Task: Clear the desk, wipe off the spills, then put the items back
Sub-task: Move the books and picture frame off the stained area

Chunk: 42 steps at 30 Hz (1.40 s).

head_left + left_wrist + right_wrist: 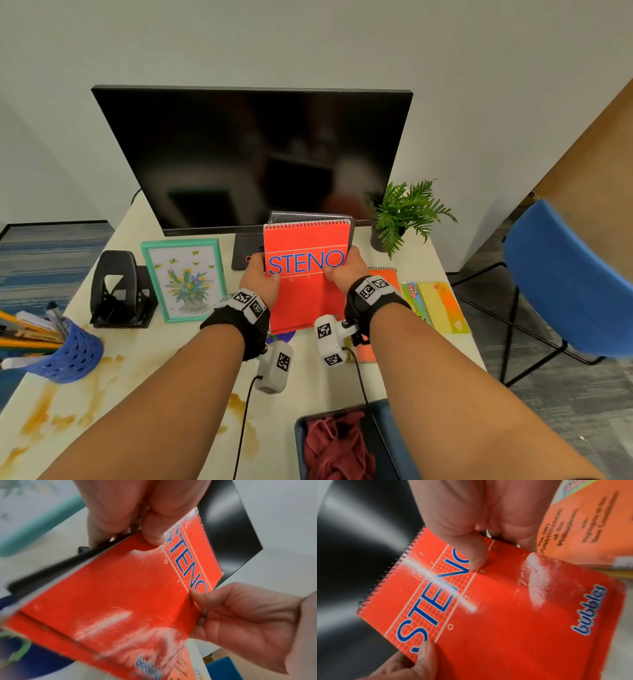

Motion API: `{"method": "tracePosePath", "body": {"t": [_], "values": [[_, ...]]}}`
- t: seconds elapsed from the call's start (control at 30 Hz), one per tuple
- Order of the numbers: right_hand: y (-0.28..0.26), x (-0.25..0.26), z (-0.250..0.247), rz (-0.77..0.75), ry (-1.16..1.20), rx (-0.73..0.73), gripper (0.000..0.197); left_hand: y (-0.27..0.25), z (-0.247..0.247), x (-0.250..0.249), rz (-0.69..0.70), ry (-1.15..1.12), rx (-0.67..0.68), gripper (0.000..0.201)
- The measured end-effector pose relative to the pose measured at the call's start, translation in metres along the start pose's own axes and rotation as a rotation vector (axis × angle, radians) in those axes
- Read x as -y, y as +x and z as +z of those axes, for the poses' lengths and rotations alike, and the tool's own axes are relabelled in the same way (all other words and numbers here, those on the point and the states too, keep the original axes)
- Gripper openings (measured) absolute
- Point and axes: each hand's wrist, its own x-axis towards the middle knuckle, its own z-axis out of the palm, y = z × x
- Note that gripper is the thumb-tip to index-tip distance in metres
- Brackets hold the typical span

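Note:
A red spiral STENO notebook (pixel 305 246) (pixel 120 588) (pixel 488 615) is held upright above the desk, in front of the black monitor (pixel 253 154), with a dark book or folder (pixel 308 216) behind it. My left hand (pixel 260 274) (pixel 150 534) grips its left edge, thumb on the cover. On the right edge my right hand (pixel 342 270) (pixel 476 555) grips the same stack, thumb on the letter O. Brown spills (pixel 44 411) stain the cream desk (pixel 171 359) at the near left. A maroon cloth (pixel 335 445) lies in a blue bin (pixel 299 445) at the near right.
A hole punch (pixel 120 291), a teal picture frame (pixel 185 279) and a blue mesh pen cup (pixel 72 353) stand at the left. An orange notepad (pixel 387 277) and sticky-note packs (pixel 438 305) lie at the right, behind them a potted fern (pixel 407 212). A blue chair (pixel 565 281) stands beside the desk.

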Motion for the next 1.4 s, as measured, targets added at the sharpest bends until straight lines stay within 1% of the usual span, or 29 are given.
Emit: {"method": "tracePosePath", "body": {"t": [0.07,0.13,0.23,0.33,0.43,0.5,0.6,0.7,0.77,0.93,1.07,1.13,1.2,1.3,1.33,1.4], "values": [[-0.006,0.002,-0.004,-0.082,0.03,-0.048,0.051,-0.005,0.0,-0.005,0.027,0.002,0.008,0.036],[-0.011,-0.002,-0.008,-0.106,0.034,-0.04,0.048,-0.01,0.003,-0.005,0.044,-0.02,0.012,0.042],[-0.019,-0.014,-0.009,-0.102,-0.002,0.023,0.044,-0.017,0.009,0.001,-0.005,-0.06,0.005,0.041],[-0.021,-0.026,-0.005,-0.091,-0.09,0.045,0.044,-0.018,0.012,0.008,-0.017,-0.054,0.024,0.045],[-0.022,-0.034,-0.001,-0.015,-0.19,0.08,0.042,-0.018,0.015,0.016,-0.071,-0.006,0.071,0.044],[-0.023,-0.038,0.0,0.018,-0.263,0.076,0.039,-0.019,0.018,0.021,-0.112,0.025,0.069,0.04],[-0.017,-0.04,-0.003,-0.02,-0.302,0.042,0.036,-0.016,0.021,0.021,-0.099,0.089,0.065,0.039],[-0.01,-0.038,-0.015,-0.032,-0.297,0.033,0.037,-0.012,0.022,0.009,-0.076,0.123,0.071,0.036],[-0.007,-0.039,-0.022,0.006,-0.3,0.022,0.038,-0.01,0.026,0.0,-0.065,0.146,0.104,0.036],[0.001,-0.054,-0.05,0.144,-0.35,0.023,0.034,-0.002,0.056,-0.007,-0.08,0.269,0.258,0.035],[0.003,-0.074,-0.076,0.274,-0.373,0.089,0.038,-0.002,0.09,0.001,-0.131,0.276,0.373,0.043],[0.005,-0.082,-0.086,0.315,-0.375,0.106,0.039,0.0,0.105,0.003,-0.152,0.266,0.404,0.044],[0.006,-0.086,-0.091,0.34,-0.406,0.094,0.037,0.002,0.115,0.001,-0.171,0.248,0.431,0.043],[0.012,-0.095,-0.099,0.292,-0.462,0.046,0.031,0.004,0.129,-0.005,-0.182,0.228,0.457,0.036],[0.014,-0.097,-0.103,0.294,-0.438,0.033,0.03,0.003,0.132,-0.009,-0.188,0.231,0.474,0.033],[0.018,-0.1,-0.105,0.264,-0.512,0.067,0.028,0.002,0.138,-0.012,-0.211,0.232,0.503,0.02]]}}
